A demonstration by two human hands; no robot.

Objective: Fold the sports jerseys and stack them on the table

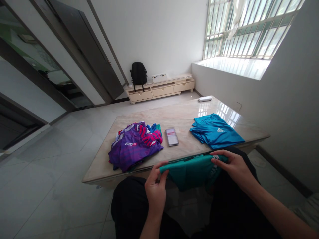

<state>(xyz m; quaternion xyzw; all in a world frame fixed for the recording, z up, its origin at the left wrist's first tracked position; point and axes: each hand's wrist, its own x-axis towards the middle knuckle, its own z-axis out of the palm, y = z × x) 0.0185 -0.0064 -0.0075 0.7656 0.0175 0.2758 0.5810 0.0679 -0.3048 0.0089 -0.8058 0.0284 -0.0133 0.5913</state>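
2 hands [156, 188], nearly closed, pinching green cloth [190, 171] @ opp. ends, nr table [180, 118] edge.

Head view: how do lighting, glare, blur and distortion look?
Head view: the window is very bright, its reflection glaring on the table; head view: the black trousers sink into shadow; head view: lettering on the green garment is blurry, the item mid-table pixelated; head view: the dark door leans, perhaps from camera tilt or wide-angle distortion.

Head-worn cam looks fwd & down across nearby table [181, 115]
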